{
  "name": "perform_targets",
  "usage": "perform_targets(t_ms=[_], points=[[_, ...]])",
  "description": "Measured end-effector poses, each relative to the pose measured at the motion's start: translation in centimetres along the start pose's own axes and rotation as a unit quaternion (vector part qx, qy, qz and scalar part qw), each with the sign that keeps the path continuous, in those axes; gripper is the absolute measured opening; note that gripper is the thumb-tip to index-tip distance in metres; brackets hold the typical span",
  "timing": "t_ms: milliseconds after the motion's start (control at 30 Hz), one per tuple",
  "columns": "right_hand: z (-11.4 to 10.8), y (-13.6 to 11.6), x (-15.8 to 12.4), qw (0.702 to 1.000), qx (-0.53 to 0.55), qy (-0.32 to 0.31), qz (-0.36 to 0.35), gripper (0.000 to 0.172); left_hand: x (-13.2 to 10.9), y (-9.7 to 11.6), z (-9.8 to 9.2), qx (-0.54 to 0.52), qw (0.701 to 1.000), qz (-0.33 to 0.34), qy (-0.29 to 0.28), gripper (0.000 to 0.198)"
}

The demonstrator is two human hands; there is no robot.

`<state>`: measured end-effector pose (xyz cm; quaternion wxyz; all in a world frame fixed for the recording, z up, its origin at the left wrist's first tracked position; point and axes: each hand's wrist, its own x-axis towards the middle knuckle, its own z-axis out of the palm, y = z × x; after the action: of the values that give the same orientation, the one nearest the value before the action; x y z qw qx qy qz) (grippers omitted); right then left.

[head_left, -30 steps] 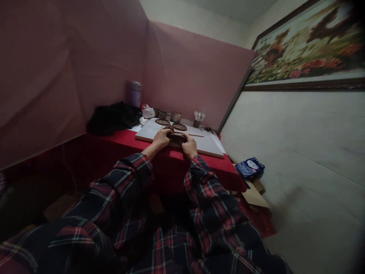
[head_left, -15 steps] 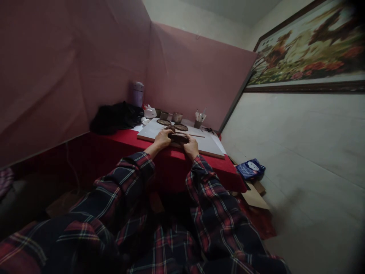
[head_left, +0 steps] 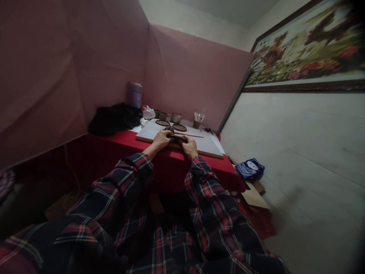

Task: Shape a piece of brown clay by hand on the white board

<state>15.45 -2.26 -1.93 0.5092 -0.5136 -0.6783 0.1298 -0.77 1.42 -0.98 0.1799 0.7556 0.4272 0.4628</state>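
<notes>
**A:** Where is the piece, and how are the hands on it?

**B:** The dark brown clay-like lump point(head_left: 178, 139) lies at the near edge of the pale flat rectangular board point(head_left: 209, 147), which rests on the red cloth-covered surface point(head_left: 125, 137). The left hand point(head_left: 161, 139) curls over its left end and the right hand point(head_left: 190, 146) over its right end, fingers closed on it. It is too small in the view to tell how hard they press.

**A:** What could go wrong?

**B:** I think the edge is the main risk. The lump is close to the board's front rim, so a pull toward the body could drag it onto the cloth or off the surface.

**A:** And behind it?

**B:** The thin wooden stick point(head_left: 189, 135) lies just beyond the hands. The two flat round brown discs point(head_left: 162, 123) point(head_left: 179, 128) are near, further back. A push forward could knock the stick rolling or dent a disc.

**A:** Anything else?

**B:** Uneven pressure from the two hands could tear the lump in the middle. The small grey cup of tools point(head_left: 196, 122) stands well apart, so it looks safe.
</notes>
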Motion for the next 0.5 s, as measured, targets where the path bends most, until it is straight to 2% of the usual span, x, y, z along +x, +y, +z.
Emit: perform_targets(t_ms=[233, 500], points=[[0.09, 0.11, 0.10, 0.999, 0.043, -0.002, -0.020, 0.021, 0.01, -0.10, 0.05, -0.048, 0.998, 0.038, 0.002, 0.027], [0.27, 0.53, 0.25, 0.998, 0.062, -0.012, -0.012, 0.022, 0.18, -0.38, 0.23, -0.057, 0.998, 0.024, -0.002, 0.024]])
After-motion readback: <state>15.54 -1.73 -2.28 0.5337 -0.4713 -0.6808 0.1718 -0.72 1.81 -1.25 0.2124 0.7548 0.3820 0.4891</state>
